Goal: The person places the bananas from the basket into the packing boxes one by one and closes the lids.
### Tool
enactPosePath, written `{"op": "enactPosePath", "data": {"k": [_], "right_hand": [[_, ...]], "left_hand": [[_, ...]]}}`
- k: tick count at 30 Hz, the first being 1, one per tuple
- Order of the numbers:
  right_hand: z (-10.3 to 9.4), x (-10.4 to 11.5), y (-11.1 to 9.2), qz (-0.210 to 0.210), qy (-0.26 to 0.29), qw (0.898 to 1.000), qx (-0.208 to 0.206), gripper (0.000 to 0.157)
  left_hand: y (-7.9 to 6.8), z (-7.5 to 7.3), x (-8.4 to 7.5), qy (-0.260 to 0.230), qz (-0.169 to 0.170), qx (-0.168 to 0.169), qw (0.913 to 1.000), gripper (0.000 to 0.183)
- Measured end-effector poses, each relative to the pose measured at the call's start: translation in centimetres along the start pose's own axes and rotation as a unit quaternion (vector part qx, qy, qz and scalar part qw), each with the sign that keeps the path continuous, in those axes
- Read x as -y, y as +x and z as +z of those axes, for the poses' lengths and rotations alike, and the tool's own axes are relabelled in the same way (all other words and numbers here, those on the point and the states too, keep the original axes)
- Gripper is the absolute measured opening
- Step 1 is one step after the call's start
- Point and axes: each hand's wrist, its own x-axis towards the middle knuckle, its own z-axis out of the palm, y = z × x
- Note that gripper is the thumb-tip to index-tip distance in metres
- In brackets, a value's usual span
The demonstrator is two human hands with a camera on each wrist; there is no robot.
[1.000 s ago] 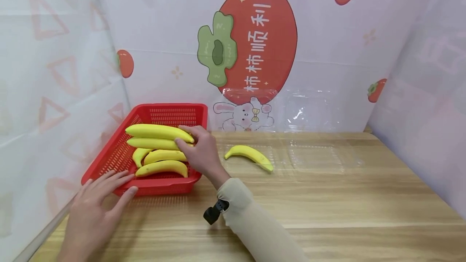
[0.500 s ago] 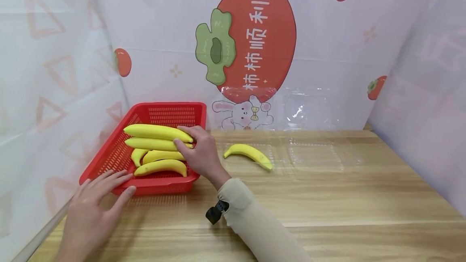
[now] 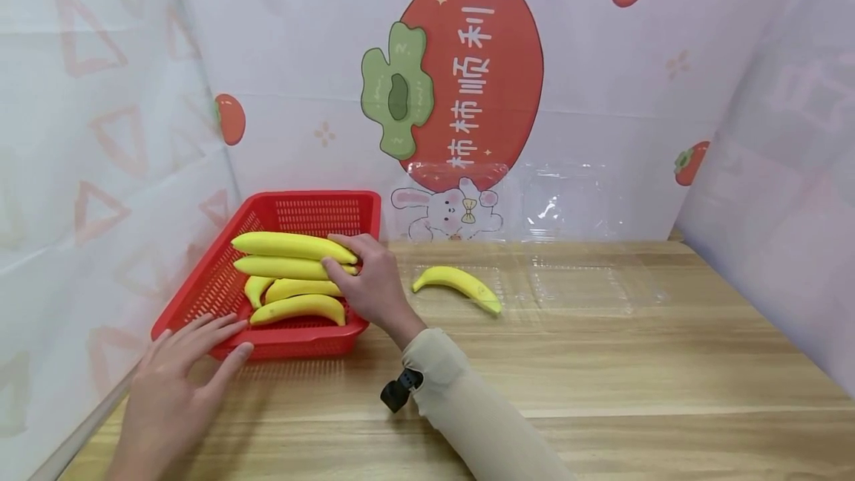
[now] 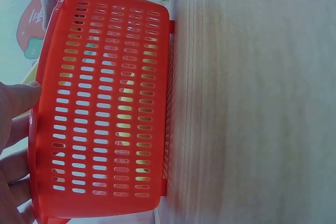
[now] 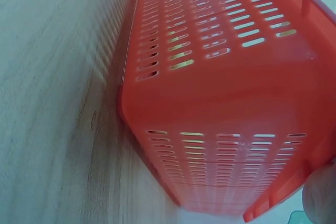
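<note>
A red plastic basket (image 3: pixel 289 349) stands on the table at the left, holding several yellow bananas. Two long ones lie side by side on top: an upper banana (image 3: pixel 287 245) and a lower banana (image 3: pixel 280 268). At their right ends my right hand (image 3: pixel 374 280) pinches the upper banana, index finger over its far edge and thumb between the two. My left hand (image 3: pixel 177 377) rests at the basket's front left rim, fingers fairly straight over the edge. In the left wrist view, its thumb (image 4: pixel 23 98) touches the rim.
Right of the basket, a clear plastic box (image 3: pixel 514 303) with raised lid holds one banana (image 3: pixel 461 286). Another clear open box (image 3: pixel 581 288) stands next to it. Printed cloth (image 3: pixel 294 36) encloses the wooden table (image 3: pixel 601 392) at the back and sides.
The view shifts slightly with the head. Both hands, the basket and the bananas keep their places.
</note>
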Motion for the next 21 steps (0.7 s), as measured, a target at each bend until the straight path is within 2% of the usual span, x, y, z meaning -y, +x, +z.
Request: {"op": "enactPosePath", "data": {"k": [11, 21], "right_hand": [[-0.14, 0.07, -0.15, 0.014, 0.026, 0.999, 0.018, 0.043], [-0.34, 0.08, -0.17, 0.007, 0.020, 1.000, 0.022, 0.044]], "left_hand": [[-0.09, -0.02, 0.01, -0.003, 0.001, -0.003, 1.0000, 0.046], [-0.15, -0.15, -0.23, 0.002, -0.009, 0.005, 0.9999, 0.047]]}}
